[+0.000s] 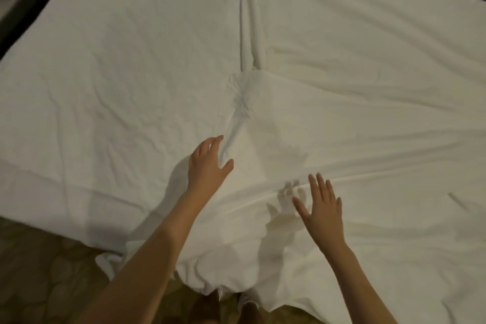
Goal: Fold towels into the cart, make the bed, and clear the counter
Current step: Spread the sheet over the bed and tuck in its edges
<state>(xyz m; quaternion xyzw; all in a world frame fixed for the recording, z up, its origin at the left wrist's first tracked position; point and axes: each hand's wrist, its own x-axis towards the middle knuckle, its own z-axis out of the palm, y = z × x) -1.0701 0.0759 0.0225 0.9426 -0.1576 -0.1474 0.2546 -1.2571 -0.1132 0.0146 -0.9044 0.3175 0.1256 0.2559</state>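
Near the bed's near edge, the left hand (pixel 207 163) lay spread wide on the white sheet (pixel 131 73); the right hand (pixel 322 208) hovered over it, fingers splayed

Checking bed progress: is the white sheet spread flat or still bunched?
Spread but creased: sheet ridged midway, near edge bunched off the bed.

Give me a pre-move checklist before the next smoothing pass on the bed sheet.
1. Left hand free, fingers spread: ok.
2. Right hand free, fingers straight: ok.
3. White sheet flat: not ok, a puckered ridge runs up the middle.
4. Near edge tidy: not ok, it bunches over the floor.
5. Hands touching the sheet or hovering: cannot tell.
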